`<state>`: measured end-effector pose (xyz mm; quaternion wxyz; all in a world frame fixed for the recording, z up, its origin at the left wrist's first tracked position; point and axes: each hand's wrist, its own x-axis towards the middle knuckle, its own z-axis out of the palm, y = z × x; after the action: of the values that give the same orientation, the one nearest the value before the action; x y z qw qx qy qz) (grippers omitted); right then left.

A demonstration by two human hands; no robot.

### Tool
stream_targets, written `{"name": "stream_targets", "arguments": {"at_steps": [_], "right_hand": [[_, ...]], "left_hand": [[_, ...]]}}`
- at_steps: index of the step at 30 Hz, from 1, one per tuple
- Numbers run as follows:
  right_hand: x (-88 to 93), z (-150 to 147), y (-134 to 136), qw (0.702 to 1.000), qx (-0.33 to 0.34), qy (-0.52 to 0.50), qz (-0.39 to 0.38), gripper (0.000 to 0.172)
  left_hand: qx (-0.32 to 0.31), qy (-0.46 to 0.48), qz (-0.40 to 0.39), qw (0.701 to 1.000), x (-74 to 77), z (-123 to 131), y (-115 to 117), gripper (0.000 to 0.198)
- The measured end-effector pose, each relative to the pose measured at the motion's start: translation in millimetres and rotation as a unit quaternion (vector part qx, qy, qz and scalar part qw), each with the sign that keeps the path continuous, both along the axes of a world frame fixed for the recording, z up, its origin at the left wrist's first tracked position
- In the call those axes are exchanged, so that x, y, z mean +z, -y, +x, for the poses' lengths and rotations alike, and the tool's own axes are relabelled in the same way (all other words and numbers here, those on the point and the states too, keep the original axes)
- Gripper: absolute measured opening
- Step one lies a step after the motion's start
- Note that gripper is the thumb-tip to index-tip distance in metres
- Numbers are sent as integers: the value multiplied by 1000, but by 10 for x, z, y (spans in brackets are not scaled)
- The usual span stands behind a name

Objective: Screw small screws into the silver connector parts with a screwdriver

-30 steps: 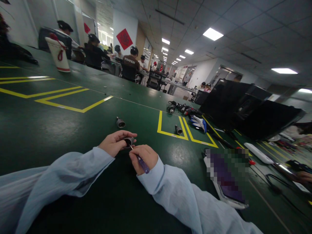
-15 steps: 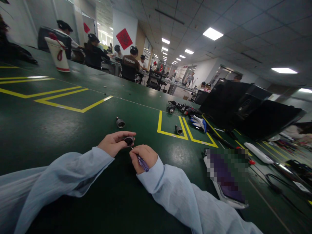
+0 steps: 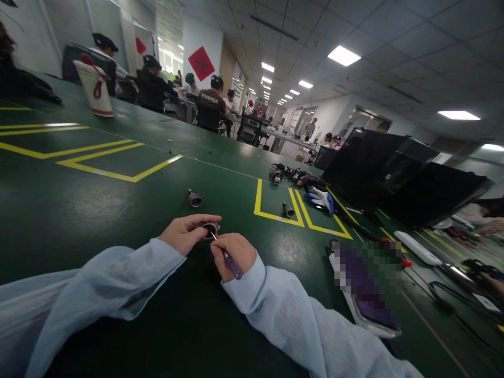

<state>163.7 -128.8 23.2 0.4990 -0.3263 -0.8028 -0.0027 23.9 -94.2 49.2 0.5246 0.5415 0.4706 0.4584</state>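
Note:
Between the thumb and fingers of my left hand (image 3: 184,234) is a small round metal cup-shaped part (image 3: 211,227), its dark hollow turned toward me. My right hand (image 3: 236,252) grips a screwdriver (image 3: 231,262) with a purple see-through handle. The thin shaft points up into the mouth of the part; whether its tip touches anything inside I cannot tell. A similar metal part (image 3: 195,198) with a narrow stem lies on the green table just beyond my left hand. Another such part (image 3: 289,210) lies inside a yellow-taped box to the right.
To the right lie a phone (image 3: 370,294), a blue-and-white glove (image 3: 321,199) and a cluster of dark parts (image 3: 277,176). Black monitors (image 3: 394,173) stand behind them. A white cup (image 3: 93,89) stands far left. Several people sit at tables beyond.
My left hand has tipped the metal part so its hollow faces the screwdriver more. The screwdriver's shaft now reaches into the opening; before, it was just below the rim.

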Motion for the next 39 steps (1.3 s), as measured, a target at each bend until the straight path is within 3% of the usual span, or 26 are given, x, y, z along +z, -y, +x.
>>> {"name": "stream_targets", "arguments": {"at_steps": [21, 39], "right_hand": [[-41, -18, -14, 999, -22, 17, 39, 14], [-16, -17, 12, 1000, -4, -6, 24, 12]], "left_hand": [[-20, -58, 55, 997, -129, -65, -133, 38], [-38, -59, 38, 997, -41, -67, -76, 38]]}}
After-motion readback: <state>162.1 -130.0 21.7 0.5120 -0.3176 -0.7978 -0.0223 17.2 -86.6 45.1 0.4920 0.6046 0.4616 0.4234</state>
